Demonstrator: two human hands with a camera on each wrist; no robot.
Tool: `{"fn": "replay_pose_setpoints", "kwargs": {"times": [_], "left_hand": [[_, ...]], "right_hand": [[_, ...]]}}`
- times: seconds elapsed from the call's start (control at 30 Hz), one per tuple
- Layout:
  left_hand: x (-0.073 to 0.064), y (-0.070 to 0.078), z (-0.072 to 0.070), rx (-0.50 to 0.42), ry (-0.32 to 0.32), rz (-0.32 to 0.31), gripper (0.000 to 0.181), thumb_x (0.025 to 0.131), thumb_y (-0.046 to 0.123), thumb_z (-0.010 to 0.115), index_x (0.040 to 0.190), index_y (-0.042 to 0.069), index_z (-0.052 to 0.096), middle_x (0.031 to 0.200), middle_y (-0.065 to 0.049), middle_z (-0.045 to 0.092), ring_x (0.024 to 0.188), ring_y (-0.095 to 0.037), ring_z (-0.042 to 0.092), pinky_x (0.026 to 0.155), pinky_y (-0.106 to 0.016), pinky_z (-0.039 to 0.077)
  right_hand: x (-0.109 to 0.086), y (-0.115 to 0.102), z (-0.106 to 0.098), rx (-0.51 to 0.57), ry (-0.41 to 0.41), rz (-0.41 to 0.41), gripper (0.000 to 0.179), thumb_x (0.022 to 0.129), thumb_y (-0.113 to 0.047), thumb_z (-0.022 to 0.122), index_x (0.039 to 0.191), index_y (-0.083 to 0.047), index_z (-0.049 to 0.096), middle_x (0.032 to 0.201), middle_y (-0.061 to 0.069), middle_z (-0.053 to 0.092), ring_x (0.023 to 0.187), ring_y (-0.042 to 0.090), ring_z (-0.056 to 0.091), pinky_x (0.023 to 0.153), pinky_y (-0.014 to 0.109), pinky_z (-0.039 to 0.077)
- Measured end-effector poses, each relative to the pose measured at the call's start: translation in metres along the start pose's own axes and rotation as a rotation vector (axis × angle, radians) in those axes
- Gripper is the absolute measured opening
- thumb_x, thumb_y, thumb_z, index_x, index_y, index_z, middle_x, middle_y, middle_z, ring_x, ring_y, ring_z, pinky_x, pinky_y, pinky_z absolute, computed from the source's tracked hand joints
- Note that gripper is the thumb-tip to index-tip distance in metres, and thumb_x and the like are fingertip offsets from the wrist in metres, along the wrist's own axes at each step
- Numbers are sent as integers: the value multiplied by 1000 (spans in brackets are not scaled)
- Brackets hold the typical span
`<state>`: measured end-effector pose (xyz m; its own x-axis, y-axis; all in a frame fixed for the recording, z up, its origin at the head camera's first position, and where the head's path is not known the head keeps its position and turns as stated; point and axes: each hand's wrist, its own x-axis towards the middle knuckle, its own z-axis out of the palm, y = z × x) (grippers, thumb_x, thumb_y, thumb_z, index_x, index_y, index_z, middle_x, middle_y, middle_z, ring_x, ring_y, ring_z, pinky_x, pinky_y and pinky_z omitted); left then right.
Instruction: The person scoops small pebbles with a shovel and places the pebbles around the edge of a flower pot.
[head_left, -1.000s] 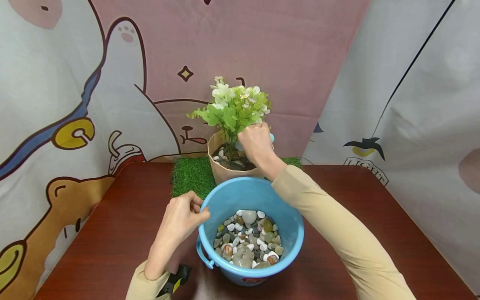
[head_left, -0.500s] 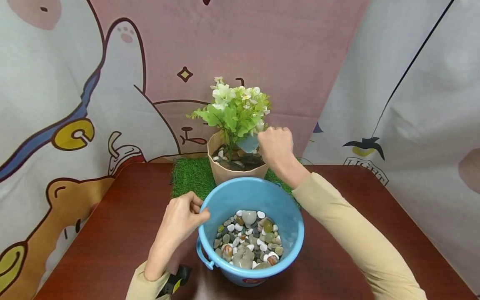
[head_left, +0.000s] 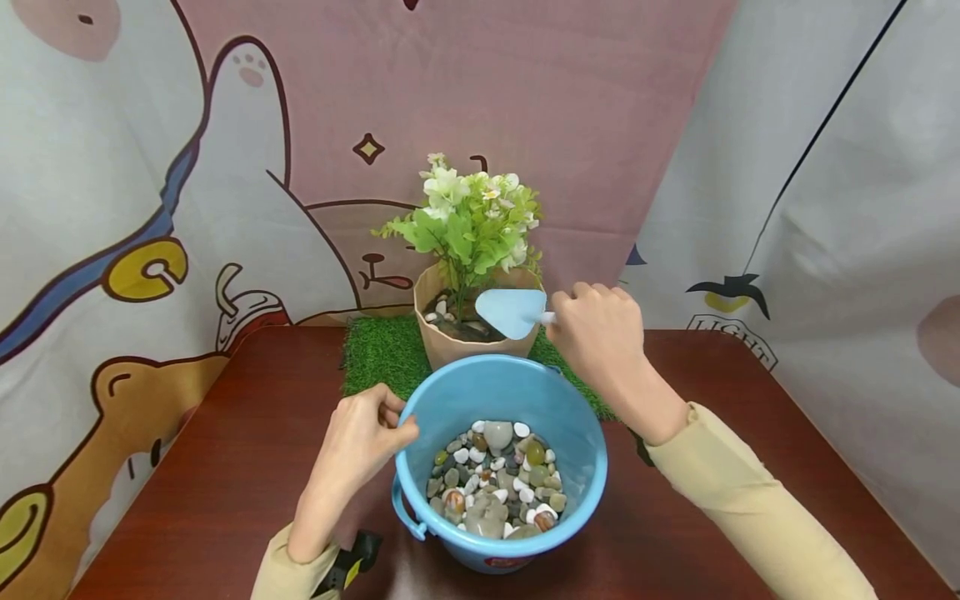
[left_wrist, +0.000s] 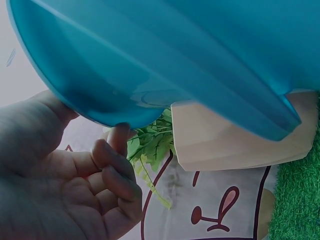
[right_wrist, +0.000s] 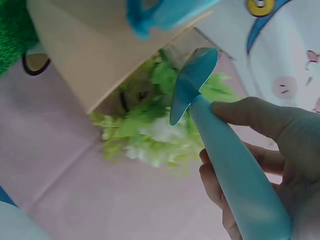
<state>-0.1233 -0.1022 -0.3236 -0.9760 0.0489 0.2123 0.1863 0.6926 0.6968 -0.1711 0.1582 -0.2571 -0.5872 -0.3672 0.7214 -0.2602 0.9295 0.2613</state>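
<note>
My right hand (head_left: 600, 333) grips the handle (right_wrist: 240, 170) of a small light-blue trowel (head_left: 513, 312). Its blade hovers in front of the plant pot, pointing left, and no stones show on it. With thumb and curled fingers, my left hand (head_left: 356, 442) pinches the left rim of a blue bucket (head_left: 502, 375); the left wrist view shows the thumb and a fingertip at the rim of the bucket (left_wrist: 150, 55). Pebbles (head_left: 487, 479) in white, grey and brown cover the bucket's bottom. Behind it stands a beige pot (head_left: 442, 337) holding a white-flowered plant (head_left: 465, 217), dark soil and several stones.
The pot stands on a green grass mat (head_left: 382, 350) at the back of the brown table (head_left: 247, 433). A printed cloth (head_left: 570, 100) hangs behind. The bucket's handle (head_left: 407, 508) hangs down on its left side.
My right hand has moved right and toward me, away from the plant, bringing the trowel's blade out from over the pot into view. My left hand and the bucket stay put.
</note>
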Motion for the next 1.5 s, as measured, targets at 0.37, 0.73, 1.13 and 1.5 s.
{"fn": "replay_pose_setpoints", "kwargs": {"times": [0.37, 0.73, 1.13, 1.5], "left_hand": [[-1, 0, 0, -8, 0, -2, 12, 70, 8, 65, 81, 5, 66, 69, -3, 66, 60, -7, 56, 57, -25, 46], [0, -1, 0, -11, 3, 14, 11, 70, 8, 65, 80, 5, 65, 69, -2, 65, 60, -7, 55, 57, -24, 45], [0, -1, 0, -8, -1, 5, 11, 70, 9, 65, 81, 5, 66, 69, -3, 66, 60, -7, 56, 57, -24, 45], [0, -1, -1, -6, -4, 2, 11, 70, 9, 65, 81, 5, 65, 69, -2, 64, 60, -8, 54, 56, -24, 44]], "right_hand": [[-29, -8, -43, 39, -95, -246, 14, 64, -12, 77, 74, -9, 67, 65, 6, 60, 59, 21, 56, 51, 28, 39], [-41, -32, -25, -43, -268, -453, 17, 67, -15, 79, 64, -13, 62, 60, 4, 57, 56, 19, 53, 51, 28, 38], [-54, -56, -2, -80, -263, -574, 26, 63, -13, 77, 56, -18, 53, 55, -1, 43, 50, 14, 34, 50, 27, 28], [-60, -67, 7, -148, -190, -657, 19, 76, -13, 65, 59, -16, 58, 56, -2, 44, 54, 13, 36, 55, 26, 33]]}}
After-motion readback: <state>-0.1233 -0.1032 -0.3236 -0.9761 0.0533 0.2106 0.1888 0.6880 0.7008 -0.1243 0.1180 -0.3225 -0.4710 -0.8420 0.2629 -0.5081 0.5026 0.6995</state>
